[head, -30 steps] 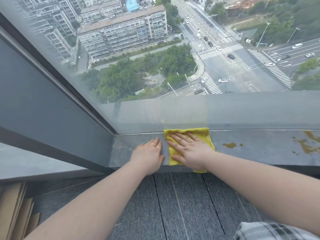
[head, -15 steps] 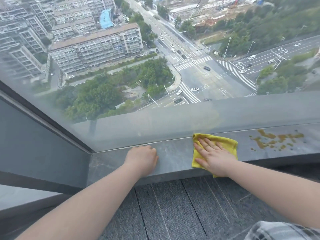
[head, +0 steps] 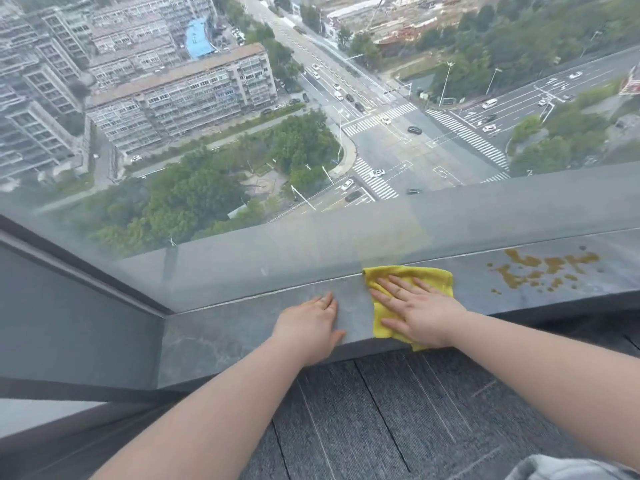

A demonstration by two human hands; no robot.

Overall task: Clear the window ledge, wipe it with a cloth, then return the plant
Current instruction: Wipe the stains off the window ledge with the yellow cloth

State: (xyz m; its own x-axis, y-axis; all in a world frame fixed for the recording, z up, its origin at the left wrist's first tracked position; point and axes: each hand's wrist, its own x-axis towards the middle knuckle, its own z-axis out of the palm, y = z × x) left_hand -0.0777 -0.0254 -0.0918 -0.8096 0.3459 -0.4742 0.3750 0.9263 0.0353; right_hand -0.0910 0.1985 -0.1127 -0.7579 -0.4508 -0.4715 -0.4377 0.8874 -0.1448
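Indoors, grey ledge (head: 242, 327), brown stains (head: 540, 271), dark carpet (head: 398, 410)

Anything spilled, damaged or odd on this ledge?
Yes. A patch of brownish-yellow splotches lies on the grey ledge, to the right of the yellow cloth under the right hand. It looks like a spill not yet wiped. The left hand rests flat on bare ledge.
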